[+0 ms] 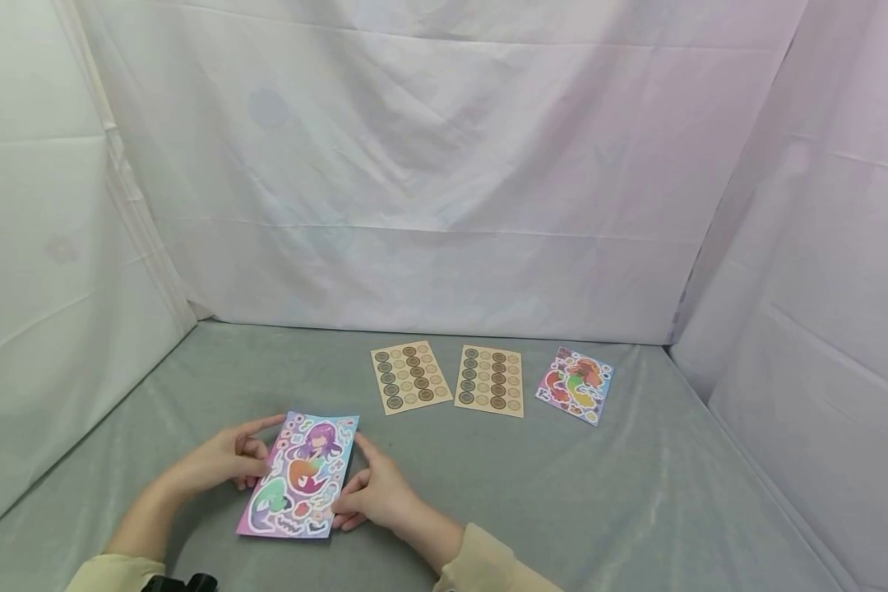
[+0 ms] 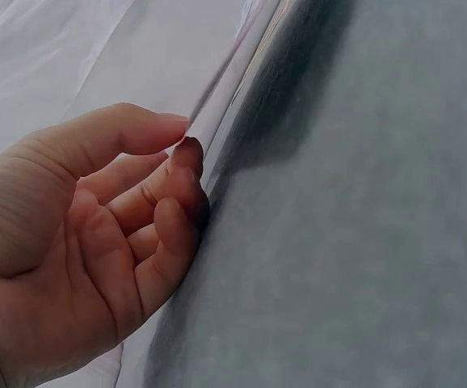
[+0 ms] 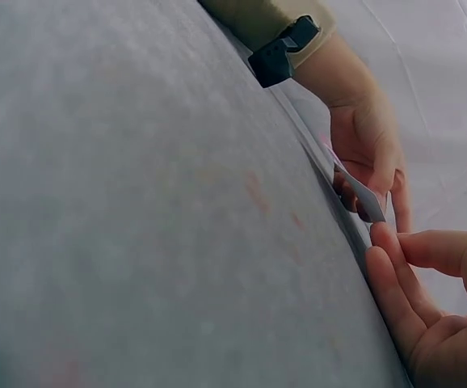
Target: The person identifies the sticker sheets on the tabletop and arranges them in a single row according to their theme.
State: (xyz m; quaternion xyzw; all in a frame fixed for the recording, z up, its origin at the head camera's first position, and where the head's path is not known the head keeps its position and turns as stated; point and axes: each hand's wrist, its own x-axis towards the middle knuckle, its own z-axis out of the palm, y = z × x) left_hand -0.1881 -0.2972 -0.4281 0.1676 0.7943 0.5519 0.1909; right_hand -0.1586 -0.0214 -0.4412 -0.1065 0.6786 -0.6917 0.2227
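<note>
As my left hand [image 1: 228, 460] and right hand [image 1: 381, 492] are pinching its edges, the mermaid sheet [image 1: 302, 478] is sitting between them. Beyond my fingertips, three other sheets [image 1: 489, 381] are already lying out, seemingly leaving only this.

The near sticker sheet [image 1: 299, 477] is looking like thin, smooth printed paper, much like the far-right colourful sheet [image 1: 575, 385], while the left tan sheet [image 1: 410, 378] and the right tan sheet [image 1: 489, 381] are showing a matt, brown-paper finish. The worktop [image 1: 636, 493] is showing a dull grey cloth surface, and the far hanging [image 1: 414, 164] is draping as creased white cloth. The beige sleeve [image 1: 481, 563] is appearing as matt fabric, the black wrist device [image 3: 283, 52] as smooth plastic.
</note>
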